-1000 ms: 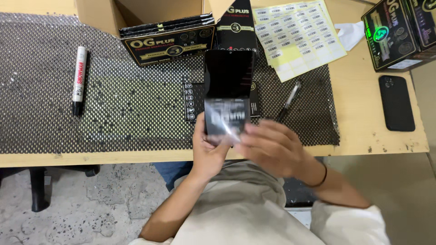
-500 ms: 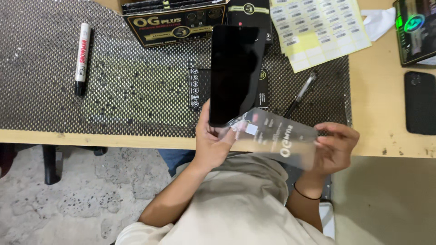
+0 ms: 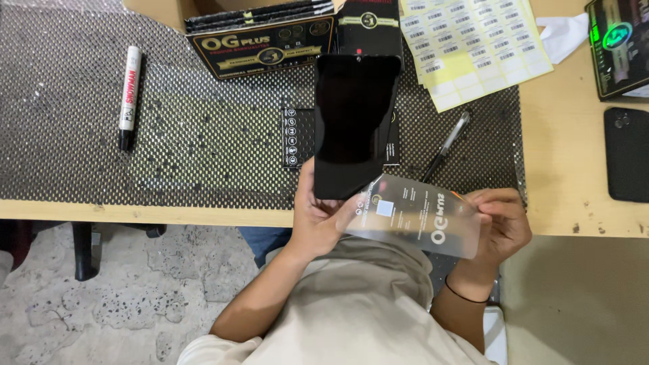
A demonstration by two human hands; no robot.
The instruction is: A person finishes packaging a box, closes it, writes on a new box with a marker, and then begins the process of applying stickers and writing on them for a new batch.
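Observation:
My left hand (image 3: 316, 217) grips the lower end of a black glass screen panel (image 3: 353, 122), held upright over the table's front edge. My right hand (image 3: 501, 223) pinches the right end of a clear plastic sleeve (image 3: 414, 215) with white print, held flat just below the panel. The sleeve's left end touches my left thumb. A flat black packet (image 3: 295, 137) lies on the mat behind the panel, mostly hidden by it.
A black mesh mat (image 3: 196, 135) covers the wooden table (image 3: 568, 155). On it lie a white marker (image 3: 128, 94), a black pen (image 3: 446, 145), black product boxes (image 3: 263, 40) and yellow label sheets (image 3: 473, 47). A dark phone (image 3: 625, 154) lies at right.
The panel has come out of the clear sleeve. My right hand drew the sleeve off to the right and down while my left hand kept the panel raised.

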